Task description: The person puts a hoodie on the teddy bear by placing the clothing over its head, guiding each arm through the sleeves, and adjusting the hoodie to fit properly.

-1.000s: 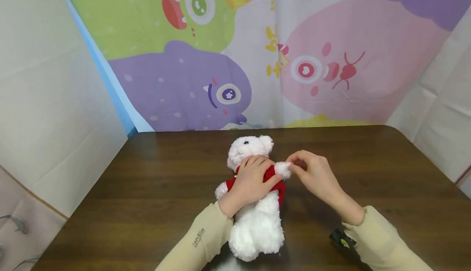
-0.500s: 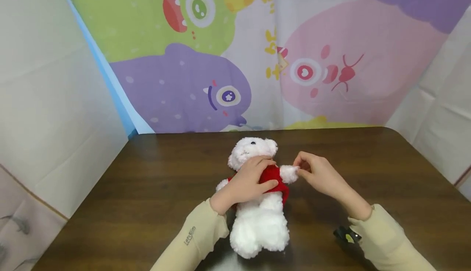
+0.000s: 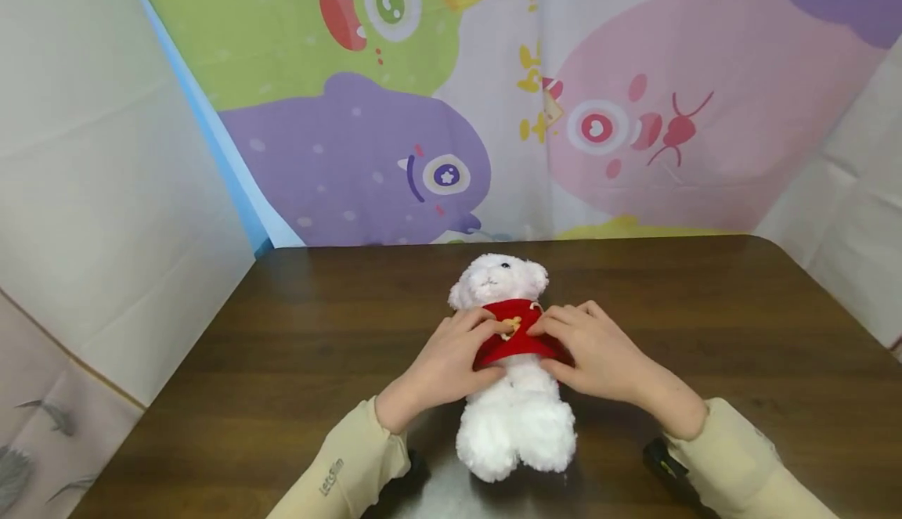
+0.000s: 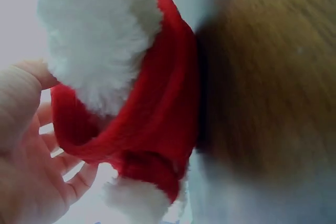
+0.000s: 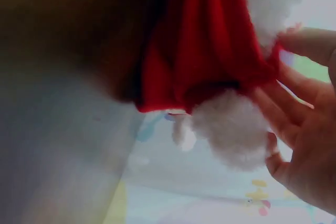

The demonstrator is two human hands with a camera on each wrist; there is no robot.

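A white plush teddy bear point(image 3: 517, 433) lies on its back, head toward the far edge. It wears a red shirt point(image 3: 517, 344) with a small gold emblem on the front. My left hand point(image 3: 447, 356) pinches the shirt's lower edge on one side, thumb at the hem and fingers over the front. On the other side my right hand point(image 3: 599, 351) does the same; the right wrist view has its thumb and fingertips at the raised hem point(image 5: 275, 61). A fluffy paw point(image 4: 137, 200) sticks out of a sleeve in the left wrist view.
The bear rests on a dark brown wooden table point(image 3: 317, 323). Behind it hangs a curtain point(image 3: 366, 167) with cartoon creatures, and pale panels point(image 3: 127, 190) stand at both sides. A black strap point(image 3: 665, 460) shows under the right sleeve.
My right hand has let go of the bear's paw and moved in to the shirt. My left hand has shifted from the bear's chest to the shirt's side, uncovering the emblem.
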